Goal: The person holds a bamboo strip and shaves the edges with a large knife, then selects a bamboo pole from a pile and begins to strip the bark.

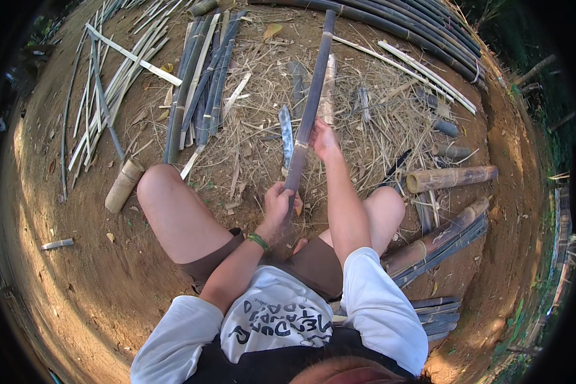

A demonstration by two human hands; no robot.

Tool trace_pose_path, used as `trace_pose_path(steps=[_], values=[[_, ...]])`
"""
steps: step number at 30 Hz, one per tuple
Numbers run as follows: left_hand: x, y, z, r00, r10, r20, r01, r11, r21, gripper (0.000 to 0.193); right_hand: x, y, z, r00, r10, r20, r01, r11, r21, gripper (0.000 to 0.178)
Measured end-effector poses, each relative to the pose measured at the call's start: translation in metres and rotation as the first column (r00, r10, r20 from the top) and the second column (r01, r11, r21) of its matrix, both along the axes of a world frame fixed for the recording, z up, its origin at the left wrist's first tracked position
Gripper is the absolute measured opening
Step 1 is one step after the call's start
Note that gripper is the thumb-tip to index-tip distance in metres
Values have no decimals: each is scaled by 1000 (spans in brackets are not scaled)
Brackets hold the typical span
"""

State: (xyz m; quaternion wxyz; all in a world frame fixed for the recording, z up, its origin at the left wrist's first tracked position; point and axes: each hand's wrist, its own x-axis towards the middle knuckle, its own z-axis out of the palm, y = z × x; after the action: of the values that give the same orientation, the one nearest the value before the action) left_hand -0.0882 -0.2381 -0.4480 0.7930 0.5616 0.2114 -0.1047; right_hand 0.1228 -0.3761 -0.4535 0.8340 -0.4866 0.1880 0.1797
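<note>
Between my bent knees a long dark bamboo piece (312,102) slants up and away, with pale rings at its joints. My left hand (279,206) is closed around its near end. Farther up, my right hand (324,139) grips its right side, the fingers partly hidden behind it. Just left of the bamboo, a shiny blue-grey blade (286,136), seemingly a machete, lies on the shavings. A pale split bamboo piece (328,89) lies behind the held bamboo, partly covered by it.
Dry shavings (377,128) cover the ground ahead. Dark split bamboo (201,83) and pale strips (118,83) lie at the left. Bamboo poles (397,32) stretch across the far right. A short bamboo tube (125,185) is beside my left knee; a longer tube (451,179) lies right of my right knee.
</note>
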Motion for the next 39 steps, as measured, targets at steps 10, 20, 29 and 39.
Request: trace_pose_path(steps=[10, 20, 29, 39], values=[[121, 132, 176, 680, -625, -383, 433, -78, 898, 46, -26, 131, 38, 992, 123, 30, -125, 989, 75, 33], [161, 402, 40, 992, -99, -74, 97, 258, 961, 59, -60, 147, -87, 994, 62, 92, -3, 843, -538, 23], [132, 362, -130, 975, 223, 6, -52, 200, 978, 49, -98, 162, -89, 970, 24, 241, 126, 799, -589, 25], [38, 234, -84, 973, 229, 34, -228, 925, 305, 36, -104, 219, -91, 962, 78, 263, 94, 807, -583, 31]])
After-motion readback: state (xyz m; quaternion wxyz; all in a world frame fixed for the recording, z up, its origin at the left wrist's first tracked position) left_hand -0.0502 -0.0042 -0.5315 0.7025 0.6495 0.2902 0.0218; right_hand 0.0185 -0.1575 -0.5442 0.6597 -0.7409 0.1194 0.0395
